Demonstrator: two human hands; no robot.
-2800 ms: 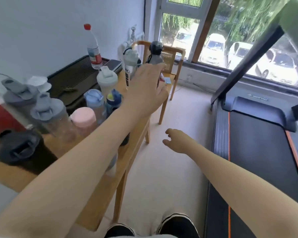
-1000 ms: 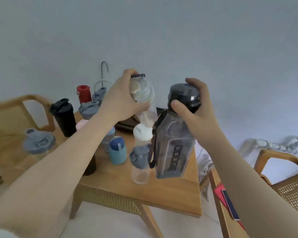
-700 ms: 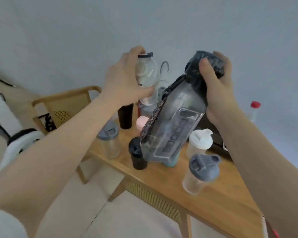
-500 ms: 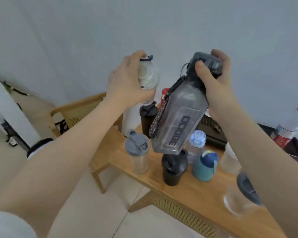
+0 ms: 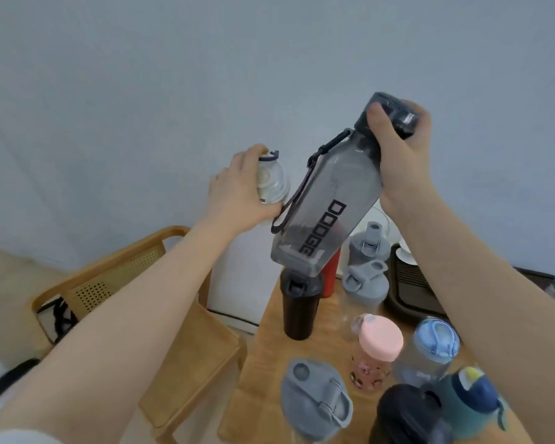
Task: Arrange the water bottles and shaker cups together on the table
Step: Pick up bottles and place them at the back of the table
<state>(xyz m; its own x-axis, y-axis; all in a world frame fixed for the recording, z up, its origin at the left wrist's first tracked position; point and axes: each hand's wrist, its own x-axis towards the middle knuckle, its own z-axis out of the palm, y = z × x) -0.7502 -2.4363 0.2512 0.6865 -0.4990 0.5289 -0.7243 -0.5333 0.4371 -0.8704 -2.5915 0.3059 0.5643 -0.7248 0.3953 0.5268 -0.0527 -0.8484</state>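
Head view. Right hand: fingers closed round the cap of smoky DODGE bottle, held tilted in the air at 12 o'clock above the wooden table. Left hand: fingers wrapped on clear white-lidded shaker, also aloft, at 10 o'clock. Step, by judgement: carrying both to the group of cups. Next calls for lowering each upright into bare tabletop beside the black shaker.

Both arms are raised, left hand and right hand each gripping something.
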